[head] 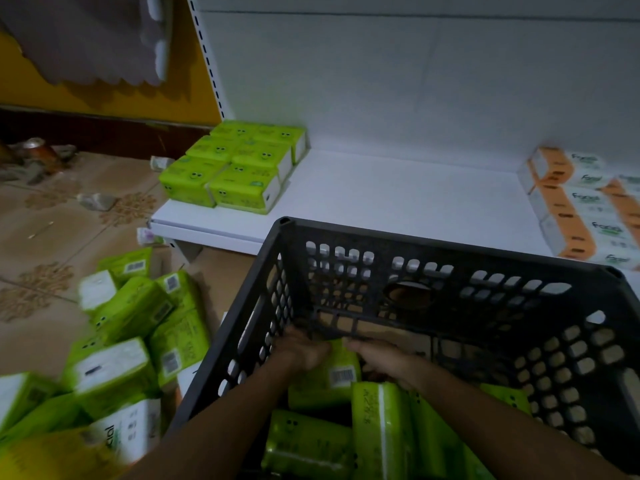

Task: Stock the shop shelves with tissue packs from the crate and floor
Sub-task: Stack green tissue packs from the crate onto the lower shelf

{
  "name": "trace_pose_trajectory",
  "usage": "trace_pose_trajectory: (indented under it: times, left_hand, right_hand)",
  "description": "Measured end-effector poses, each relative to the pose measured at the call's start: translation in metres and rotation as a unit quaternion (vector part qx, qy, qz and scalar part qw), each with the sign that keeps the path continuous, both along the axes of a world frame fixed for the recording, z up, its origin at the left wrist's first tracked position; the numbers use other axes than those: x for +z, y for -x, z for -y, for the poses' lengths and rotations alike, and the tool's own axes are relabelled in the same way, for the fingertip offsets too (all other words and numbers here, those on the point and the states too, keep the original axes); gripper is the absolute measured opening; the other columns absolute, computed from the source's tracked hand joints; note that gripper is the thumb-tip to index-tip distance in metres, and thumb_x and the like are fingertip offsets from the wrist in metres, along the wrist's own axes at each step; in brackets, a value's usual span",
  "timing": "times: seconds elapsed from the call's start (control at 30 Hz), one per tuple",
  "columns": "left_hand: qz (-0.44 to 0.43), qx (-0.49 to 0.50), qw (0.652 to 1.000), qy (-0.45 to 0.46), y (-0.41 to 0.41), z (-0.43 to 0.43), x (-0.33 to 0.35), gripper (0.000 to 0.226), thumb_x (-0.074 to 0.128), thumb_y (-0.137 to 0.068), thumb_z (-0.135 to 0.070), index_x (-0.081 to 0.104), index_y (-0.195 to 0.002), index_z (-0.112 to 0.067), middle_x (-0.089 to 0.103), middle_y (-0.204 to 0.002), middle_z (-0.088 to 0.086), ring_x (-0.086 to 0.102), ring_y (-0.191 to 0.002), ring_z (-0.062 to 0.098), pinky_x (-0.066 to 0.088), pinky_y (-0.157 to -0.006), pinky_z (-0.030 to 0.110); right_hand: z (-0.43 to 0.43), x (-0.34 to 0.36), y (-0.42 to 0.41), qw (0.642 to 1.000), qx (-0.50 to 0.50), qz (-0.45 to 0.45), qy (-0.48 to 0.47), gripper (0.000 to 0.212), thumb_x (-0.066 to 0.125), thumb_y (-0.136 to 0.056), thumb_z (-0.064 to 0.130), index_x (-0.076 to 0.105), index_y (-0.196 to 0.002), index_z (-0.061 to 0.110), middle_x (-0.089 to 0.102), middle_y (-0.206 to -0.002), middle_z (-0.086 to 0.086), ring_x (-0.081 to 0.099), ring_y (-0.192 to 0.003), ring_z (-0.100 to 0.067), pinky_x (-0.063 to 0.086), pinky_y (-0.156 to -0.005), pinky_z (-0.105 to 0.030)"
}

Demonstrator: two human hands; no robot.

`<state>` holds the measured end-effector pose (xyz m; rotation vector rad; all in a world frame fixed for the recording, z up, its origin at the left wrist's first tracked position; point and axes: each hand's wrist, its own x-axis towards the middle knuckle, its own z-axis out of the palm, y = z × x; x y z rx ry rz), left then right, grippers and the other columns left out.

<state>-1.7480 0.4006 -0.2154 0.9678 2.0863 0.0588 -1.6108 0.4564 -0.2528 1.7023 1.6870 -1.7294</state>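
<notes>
A black plastic crate (450, 251) stands in front of the white shelf (398, 192) and holds several green tissue packs (381, 431). Both my arms reach into it. My left hand (301, 351) and my right hand (384, 362) grip the two ends of one green pack (329, 379) at the crate's far left corner. More green packs (128, 327) lie heaped on the floor to the left. Several green packs (235, 168) are stacked at the shelf's left end.
Orange-and-white tissue packs (585, 209) are stacked at the shelf's right end. The shelf's middle is bare. The tiled floor (52, 237) at the left carries small debris and a can (38, 150) near a dark skirting and yellow wall.
</notes>
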Motion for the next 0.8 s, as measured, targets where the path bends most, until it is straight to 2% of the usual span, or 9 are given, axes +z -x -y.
trace_pose_trajectory:
  times: [0.07, 0.13, 0.17, 0.23, 0.33, 0.4, 0.5, 0.63, 0.8]
  left_hand:
    - [-0.001, 0.015, 0.999, -0.037, 0.001, -0.001, 0.005, 0.064, 0.036, -0.096, -0.049, 0.031, -0.143, -0.005, 0.031, -0.15, 0.016, 0.032, -0.136, 0.028, 0.032, -0.101, 0.023]
    - [0.006, 0.034, 0.998, -0.056, -0.001, -0.002, 0.01, 0.061, 0.036, -0.096, -0.048, 0.041, -0.136, -0.002, 0.041, -0.143, 0.018, 0.04, -0.131, 0.029, 0.036, -0.097, 0.024]
    - [0.014, 0.055, 0.996, -0.069, -0.001, -0.003, 0.009, 0.061, 0.039, -0.096, -0.048, 0.043, -0.135, -0.001, 0.043, -0.141, 0.018, 0.043, -0.129, 0.029, 0.037, -0.096, 0.025]
    - [0.033, 0.104, 0.989, -0.102, 0.001, -0.007, 0.009, 0.061, 0.048, -0.093, -0.044, 0.04, -0.136, -0.002, 0.044, -0.14, 0.018, 0.043, -0.128, 0.031, 0.038, -0.098, 0.028]
    - [0.058, 0.147, 0.978, -0.139, 0.003, -0.009, 0.01, 0.066, 0.06, -0.086, -0.037, 0.034, -0.138, -0.005, 0.044, -0.139, 0.015, 0.043, -0.127, 0.03, 0.038, -0.099, 0.029]
    - [0.074, 0.142, 0.975, -0.151, 0.004, -0.007, 0.011, 0.071, 0.066, -0.082, -0.035, 0.033, -0.138, -0.007, 0.044, -0.139, 0.014, 0.044, -0.126, 0.029, 0.038, -0.099, 0.029]
    - [0.071, 0.073, 0.985, -0.137, 0.004, -0.002, 0.016, 0.079, 0.072, -0.076, -0.036, 0.028, -0.14, -0.02, 0.041, -0.138, 0.014, 0.044, -0.124, 0.029, 0.039, -0.096, 0.026]
    - [0.048, -0.009, 0.988, -0.15, 0.002, -0.005, 0.031, 0.067, 0.075, -0.07, -0.035, 0.045, -0.129, -0.023, 0.046, -0.131, 0.014, 0.051, -0.116, 0.025, 0.042, -0.087, 0.02]
    - [0.025, -0.055, 0.966, -0.251, -0.002, -0.003, 0.073, 0.054, 0.077, -0.07, -0.024, 0.048, -0.115, -0.021, 0.037, -0.112, 0.007, 0.044, -0.088, 0.017, 0.035, -0.068, 0.013]
  right_hand:
    - [-0.003, 0.005, -0.006, 0.998, -0.056, -0.021, 0.034, 0.052, 0.039, -0.089, 0.064, 0.055, -0.117, 0.024, 0.061, -0.102, -0.007, 0.058, -0.094, -0.022, 0.046, -0.078, -0.029]
    - [-0.009, 0.011, -0.013, 0.991, -0.107, -0.059, 0.062, 0.048, 0.035, -0.091, 0.063, 0.045, -0.121, 0.027, 0.057, -0.115, -0.016, 0.055, -0.102, -0.027, 0.045, -0.082, -0.035]
    - [-0.011, 0.014, -0.015, 0.984, -0.138, -0.08, 0.075, 0.053, 0.036, -0.09, 0.063, 0.044, -0.124, 0.023, 0.055, -0.121, -0.019, 0.056, -0.106, -0.029, 0.046, -0.083, -0.038]
    - [-0.015, 0.016, -0.018, 0.968, -0.197, -0.114, 0.103, 0.063, 0.041, -0.088, 0.064, 0.048, -0.125, 0.014, 0.058, -0.114, -0.018, 0.059, -0.098, -0.028, 0.052, -0.076, -0.039]
    - [-0.014, 0.023, -0.018, 0.951, -0.245, -0.158, 0.107, 0.054, 0.055, -0.085, 0.054, 0.054, -0.117, 0.01, 0.06, -0.108, -0.016, 0.061, -0.096, -0.027, 0.054, -0.074, -0.04]
    - [-0.012, 0.024, -0.016, 0.952, -0.238, -0.175, 0.076, 0.046, 0.065, -0.083, 0.041, 0.056, -0.116, 0.01, 0.062, -0.113, -0.015, 0.061, -0.103, -0.027, 0.056, -0.07, -0.036]
    - [-0.008, 0.03, -0.01, 0.952, -0.232, -0.2, 0.025, 0.023, 0.072, -0.08, 0.015, 0.058, -0.098, 0.012, 0.065, -0.093, -0.009, 0.064, -0.08, -0.019, 0.051, -0.051, -0.025]
    - [-0.015, 0.044, -0.012, 0.944, -0.214, -0.214, -0.134, 0.033, 0.081, -0.065, 0.003, 0.058, -0.087, 0.012, 0.062, -0.094, -0.012, 0.06, -0.08, -0.023, 0.051, -0.069, -0.034]
    - [-0.005, 0.086, -0.029, 0.92, -0.164, -0.255, -0.249, 0.038, 0.08, -0.065, 0.0, 0.053, -0.089, 0.014, 0.06, -0.093, -0.007, 0.057, -0.086, -0.019, 0.051, -0.068, -0.03]
